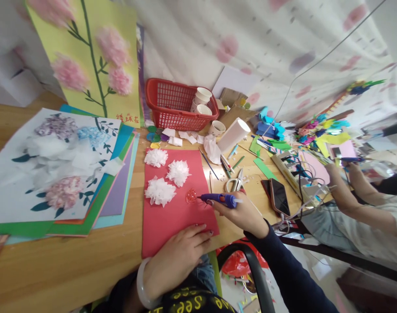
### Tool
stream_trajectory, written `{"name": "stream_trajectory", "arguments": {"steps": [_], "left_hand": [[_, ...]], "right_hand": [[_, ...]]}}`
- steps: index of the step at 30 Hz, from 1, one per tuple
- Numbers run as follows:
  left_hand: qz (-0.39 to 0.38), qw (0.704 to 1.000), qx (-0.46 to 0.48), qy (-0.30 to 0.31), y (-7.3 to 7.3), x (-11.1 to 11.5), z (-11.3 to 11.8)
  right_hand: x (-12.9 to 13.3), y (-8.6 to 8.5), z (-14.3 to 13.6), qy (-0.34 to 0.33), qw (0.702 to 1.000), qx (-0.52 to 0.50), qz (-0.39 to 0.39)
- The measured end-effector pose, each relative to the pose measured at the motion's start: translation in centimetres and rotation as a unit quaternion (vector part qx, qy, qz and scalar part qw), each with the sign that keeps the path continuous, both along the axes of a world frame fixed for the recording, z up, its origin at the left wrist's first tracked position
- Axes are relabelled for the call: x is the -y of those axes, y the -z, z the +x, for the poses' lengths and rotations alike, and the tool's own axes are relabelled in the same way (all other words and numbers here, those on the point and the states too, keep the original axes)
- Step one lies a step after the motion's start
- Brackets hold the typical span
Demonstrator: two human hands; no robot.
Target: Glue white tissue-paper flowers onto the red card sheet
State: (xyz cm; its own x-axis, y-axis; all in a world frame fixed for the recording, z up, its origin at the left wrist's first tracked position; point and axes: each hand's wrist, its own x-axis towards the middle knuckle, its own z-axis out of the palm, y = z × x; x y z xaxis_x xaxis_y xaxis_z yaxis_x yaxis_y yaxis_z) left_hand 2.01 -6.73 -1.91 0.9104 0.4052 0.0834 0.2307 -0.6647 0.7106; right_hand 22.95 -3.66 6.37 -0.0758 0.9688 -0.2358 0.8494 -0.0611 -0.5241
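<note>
My right hand (242, 212) grips a blue hot glue gun (219, 199), its tip pointing left at a round patch of clear glue (191, 196) on a red sheet of paper (172, 228). Fingers stretched, my left hand (185, 250) lies flat across the sheet's lower edge. Above and left of the glue, three white tissue-paper flowers (160, 191) sit on the red sheet. Whether the tip touches the glue I cannot tell.
A red basket (181, 115) with paper cups stands behind the sheet. To the right lie scissors (235, 181), a phone (279, 197) and a power strip (288, 174) with cables. Coloured papers (115, 204) are stacked at left. A co-worker's hands (335, 178) are at far right.
</note>
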Motion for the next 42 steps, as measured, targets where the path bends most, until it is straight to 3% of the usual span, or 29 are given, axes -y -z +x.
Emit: {"name": "stream_trajectory", "arguments": {"steps": [13, 18, 30, 42], "left_hand": [[0.008, 1.0, -0.005, -0.004, -0.1, 0.0, 0.0], [0.007, 1.0, 0.0, -0.008, -0.2, 0.0, 0.1], [-0.003, 1.0, 0.019, -0.018, 0.2, 0.2, 0.0], [-0.002, 1.0, 0.01, -0.012, 0.1, 0.1, 0.0]], "right_hand": [[-0.1, 0.4, 0.6, -0.012, 1.0, -0.008, -0.019], [-0.2, 0.8, 1.1, 0.013, 1.0, 0.002, 0.022], [-0.7, 0.8, 0.9, -0.001, 1.0, 0.0, -0.007], [-1.3, 0.6, 0.7, 0.014, 0.999, 0.039, 0.033]]}}
